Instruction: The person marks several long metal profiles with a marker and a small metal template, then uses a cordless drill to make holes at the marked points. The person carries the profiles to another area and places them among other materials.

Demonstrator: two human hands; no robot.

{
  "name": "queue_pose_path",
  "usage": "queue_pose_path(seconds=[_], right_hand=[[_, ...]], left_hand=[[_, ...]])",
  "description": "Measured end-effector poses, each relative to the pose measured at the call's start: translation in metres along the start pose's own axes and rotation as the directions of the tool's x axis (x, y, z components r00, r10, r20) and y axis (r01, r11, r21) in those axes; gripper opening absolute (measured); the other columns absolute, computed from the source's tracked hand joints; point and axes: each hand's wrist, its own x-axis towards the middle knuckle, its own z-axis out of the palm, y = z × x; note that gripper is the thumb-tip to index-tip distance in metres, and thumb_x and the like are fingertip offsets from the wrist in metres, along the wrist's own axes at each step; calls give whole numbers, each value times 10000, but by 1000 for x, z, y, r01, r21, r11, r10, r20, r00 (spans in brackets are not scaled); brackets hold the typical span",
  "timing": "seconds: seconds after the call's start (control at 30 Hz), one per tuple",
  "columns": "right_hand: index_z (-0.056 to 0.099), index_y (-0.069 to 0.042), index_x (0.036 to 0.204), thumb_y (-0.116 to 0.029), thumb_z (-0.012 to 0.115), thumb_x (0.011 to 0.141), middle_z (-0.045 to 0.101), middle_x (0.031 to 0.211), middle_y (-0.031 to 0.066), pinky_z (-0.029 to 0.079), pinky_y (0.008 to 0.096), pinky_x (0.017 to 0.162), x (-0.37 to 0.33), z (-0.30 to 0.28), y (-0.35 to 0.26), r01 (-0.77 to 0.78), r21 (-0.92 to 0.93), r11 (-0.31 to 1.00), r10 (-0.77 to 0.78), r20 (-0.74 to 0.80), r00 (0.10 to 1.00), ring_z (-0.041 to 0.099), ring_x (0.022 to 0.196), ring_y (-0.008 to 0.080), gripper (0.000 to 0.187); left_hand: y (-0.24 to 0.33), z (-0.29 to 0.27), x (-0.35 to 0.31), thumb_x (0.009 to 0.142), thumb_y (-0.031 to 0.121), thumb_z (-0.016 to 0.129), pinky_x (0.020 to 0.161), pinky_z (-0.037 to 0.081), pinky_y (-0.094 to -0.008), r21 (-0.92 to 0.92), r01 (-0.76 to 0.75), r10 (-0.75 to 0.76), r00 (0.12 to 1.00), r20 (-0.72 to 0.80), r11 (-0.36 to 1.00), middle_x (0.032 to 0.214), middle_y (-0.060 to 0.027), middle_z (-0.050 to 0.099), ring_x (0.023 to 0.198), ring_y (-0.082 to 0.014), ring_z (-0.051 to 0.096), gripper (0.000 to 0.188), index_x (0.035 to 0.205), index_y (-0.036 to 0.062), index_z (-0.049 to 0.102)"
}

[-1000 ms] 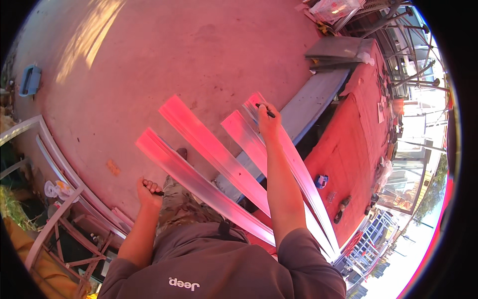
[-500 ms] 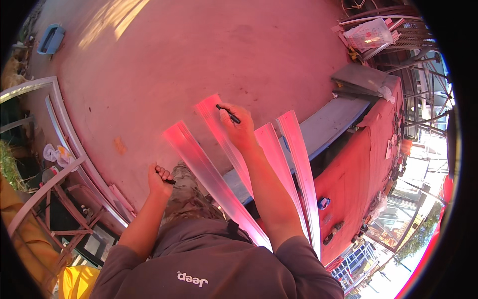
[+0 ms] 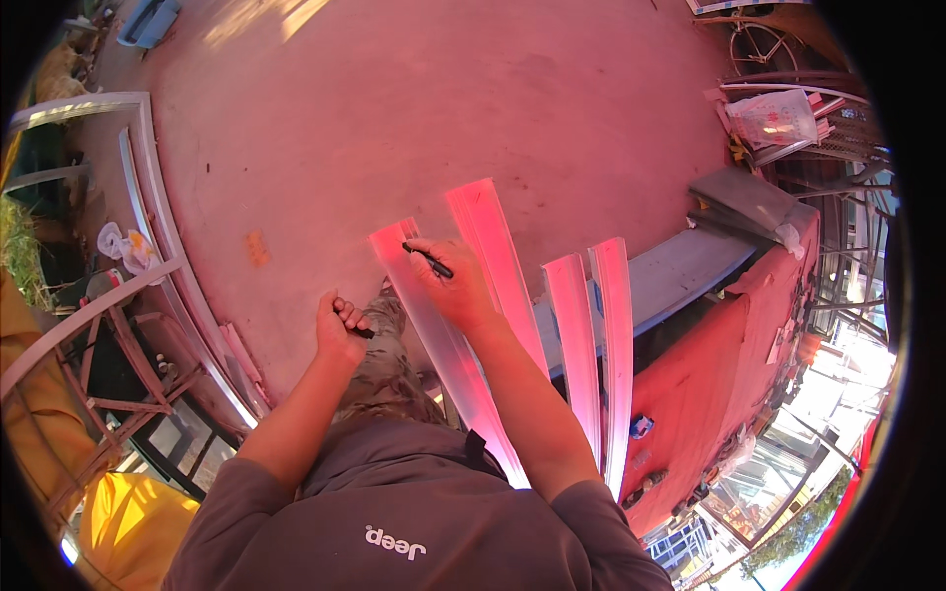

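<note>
My right hand (image 3: 461,295) grips a black marker pen (image 3: 434,264), its tip at the far end of the leftmost long metal strip (image 3: 445,345). Whether the tip touches the metal is hard to make out. Just right of it another strip (image 3: 483,222) reaches farther out, and two narrower ones (image 3: 570,305) (image 3: 613,295) lie beyond. All have lengthwise ridges and look pink in the light. To the left, over my trouser leg, my left hand (image 3: 338,323) is closed around a small black cap (image 3: 364,333), with one end poking out.
Under the strips runs a long grey board (image 3: 670,271), beside a red-covered surface (image 3: 705,374) on the right. Metal frames (image 3: 153,167) stand at the left near yellow cloth (image 3: 133,517). A blue basin (image 3: 148,22) sits far left, and a white bag (image 3: 774,118) far right.
My right hand has shifted the marker pen from the second strip to the end of the leftmost strip. My left hand keeps its hold. The whole view has shifted a little.
</note>
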Motion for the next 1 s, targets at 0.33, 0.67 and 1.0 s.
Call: queue_pose_path(seconds=[0.33, 0.67, 1.0], right_hand=[[754, -51, 1130, -157, 656, 1007, 750, 960, 80, 540, 339, 796, -35, 4, -20, -236, 197, 952, 223, 86, 971, 688, 891, 164, 190], [715, 15, 1021, -120, 571, 1023, 733, 941, 77, 561, 294, 785, -206, -60, -57, -132, 691, 711, 334, -168, 927, 701, 834, 128, 197], [610, -28, 1125, -168, 699, 1041, 660, 885, 16, 542, 261, 749, -440, -71, -65, 64, 785, 617, 489, -445, 750, 633, 812, 96, 186]], left_hand=[[17, 44, -41, 1012, 265, 614, 520, 332, -299, -176, -21, 50, 986, 162, 984, 599, 55, 348, 512, -111, 333, 362, 710, 186, 430], [-68, 56, -141, 973, 208, 652, 527, 341, -296, -157, 203, -118, 895, 430, 967, 600, 51, 339, 514, -118, 333, 360, 698, 169, 423], [-239, -34, -263, 992, 261, 634, 498, 327, -287, 241, 270, -355, 813, 462, 932, 592, 52, 303, 505, -116, 304, 395, 689, 189, 393]])
